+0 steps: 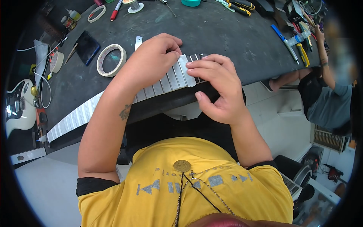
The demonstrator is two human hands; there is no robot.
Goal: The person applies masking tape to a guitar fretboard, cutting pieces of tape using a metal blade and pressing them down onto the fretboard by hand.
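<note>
A guitar neck (151,91) lies along the table's near edge, its fretboard covered with pale masking tape between the frets. A wider tape strip (184,72) lies across the fretboard, close to a dark uncovered section. My left hand (160,53) rests over the far side of the neck, fingers curled in beside the strip's upper edge; whatever lies between the fingertips is hidden. My right hand (221,87) has its fingers stretched over the strip and neck, with the thumb apart below the near edge. A masking tape roll (100,66) lies left of my left forearm.
Left on the dark table (151,26) are a phone (85,47) and another tape roll (56,62); a white guitar body (19,109) is beyond. A screwdriver (169,8), a blue pen (284,43) and yellow-handled pliers (303,55) lie farther off. Another person (329,106) is at right.
</note>
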